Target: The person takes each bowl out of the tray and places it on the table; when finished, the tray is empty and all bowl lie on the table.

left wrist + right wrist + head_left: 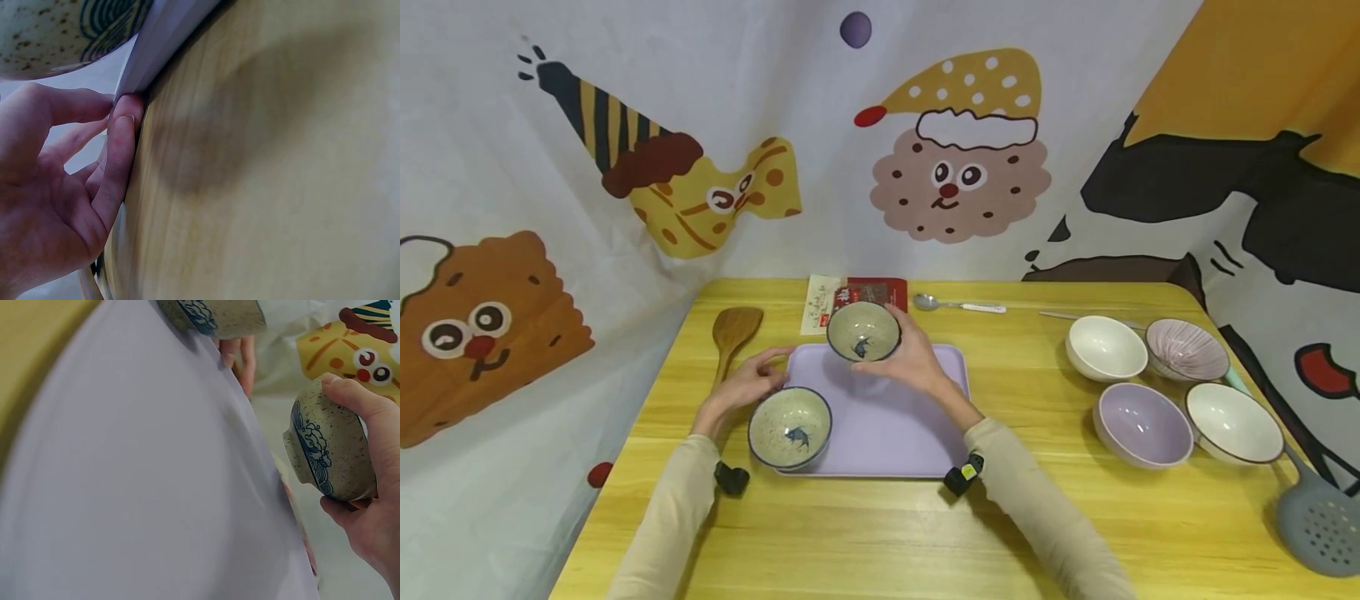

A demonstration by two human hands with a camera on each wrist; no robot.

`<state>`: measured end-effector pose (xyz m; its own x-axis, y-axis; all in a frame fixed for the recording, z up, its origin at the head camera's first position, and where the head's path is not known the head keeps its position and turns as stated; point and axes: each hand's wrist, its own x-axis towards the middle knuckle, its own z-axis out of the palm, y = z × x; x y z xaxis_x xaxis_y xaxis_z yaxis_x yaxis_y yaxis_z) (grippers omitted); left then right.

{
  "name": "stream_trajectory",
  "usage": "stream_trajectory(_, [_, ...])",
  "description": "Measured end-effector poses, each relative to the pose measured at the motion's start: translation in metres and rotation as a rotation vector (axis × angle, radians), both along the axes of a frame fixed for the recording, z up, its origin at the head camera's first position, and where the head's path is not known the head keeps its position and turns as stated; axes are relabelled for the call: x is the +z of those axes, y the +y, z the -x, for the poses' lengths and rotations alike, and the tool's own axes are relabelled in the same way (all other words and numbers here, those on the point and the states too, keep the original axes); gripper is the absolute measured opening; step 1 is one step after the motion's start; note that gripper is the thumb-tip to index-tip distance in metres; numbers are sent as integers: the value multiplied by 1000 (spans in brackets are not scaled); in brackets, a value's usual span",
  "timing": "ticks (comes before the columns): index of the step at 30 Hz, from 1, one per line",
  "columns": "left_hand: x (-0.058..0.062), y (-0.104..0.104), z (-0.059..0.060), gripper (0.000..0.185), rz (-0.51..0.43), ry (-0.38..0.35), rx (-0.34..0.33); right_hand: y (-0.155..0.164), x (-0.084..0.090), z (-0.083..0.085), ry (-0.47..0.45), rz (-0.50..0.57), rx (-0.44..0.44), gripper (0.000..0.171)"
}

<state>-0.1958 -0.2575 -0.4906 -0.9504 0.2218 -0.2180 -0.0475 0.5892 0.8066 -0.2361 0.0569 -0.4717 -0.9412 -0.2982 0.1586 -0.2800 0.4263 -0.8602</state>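
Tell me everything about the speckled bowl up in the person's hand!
The small round speckled beige ceramic bowl has a dark blue rim, a blue fish painted inside and blue wave patterns outside. It looks empty. The right hand grips it by the side, tilted, raised over the far edge of the lilac plastic tray.

- Left hand [747,385] low and forward on the counter's left side, palm down, fingers [122,140] straight and close together, tips pressed to the edge of the tray [880,417], nothing gripped.
- Left forearm in a beige sleeve, angled in from lower left, a small black device strapped at the wrist.
- Right hand [910,358] raised above the far part of the tray, thumb and fingers curled round a speckled bowl [863,331] (thumb on top in the right wrist view, fingers beneath).
- Right forearm, likewise beige-sleeved, reaching in from lower right, a black device at the wrist too.
- Hands apart, not touching each other.
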Motion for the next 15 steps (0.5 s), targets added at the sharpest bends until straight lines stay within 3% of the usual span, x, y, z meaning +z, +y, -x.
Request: stream_trajectory(15, [2,0,0,55,-4,0,0,50,9,-1,93,35,-182,113])
